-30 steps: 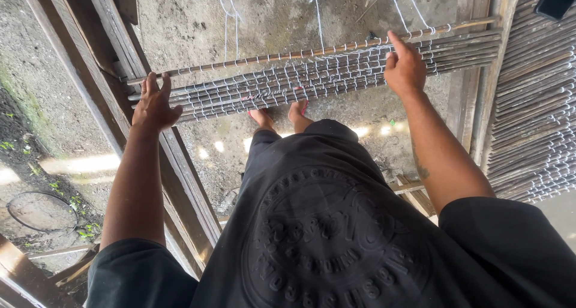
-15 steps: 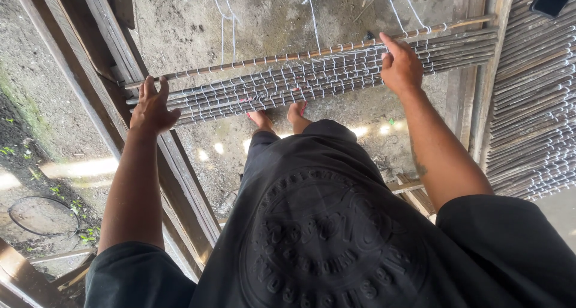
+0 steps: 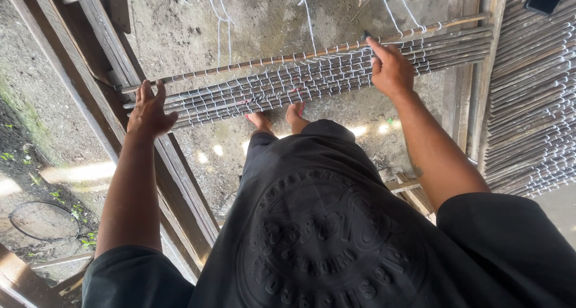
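- The left hand (image 3: pixel 150 110) lies spread and flat, fingers apart, pressing down on the left end of a woven panel of thin sticks (image 3: pixel 300 83); it grips nothing
- The right hand (image 3: pixel 391 71) rests on the right part of the same panel, fingers loosely curled, with the forefinger stretched out to touch the topmost stick (image 3: pixel 288 59), a brownish rod lying just beyond the tied bundle; whether it pinches anything cannot be told
- The panel stretches crosswise in front of the person, raised above the ground, its sticks laced side by side with white string (image 3: pixel 307 20) whose loose strands run away toward the top of the view
- Its ends rest on slanting wooden beams (image 3: pixel 114 56) at the left and an upright wooden post (image 3: pixel 462 86) at the right
- The person's bare feet (image 3: pixel 279 119) stand on the dirt floor (image 3: pixel 264 14) just under the panel's near edge
- A finished stretch of similar stick matting (image 3: pixel 534 98) hangs at the far right
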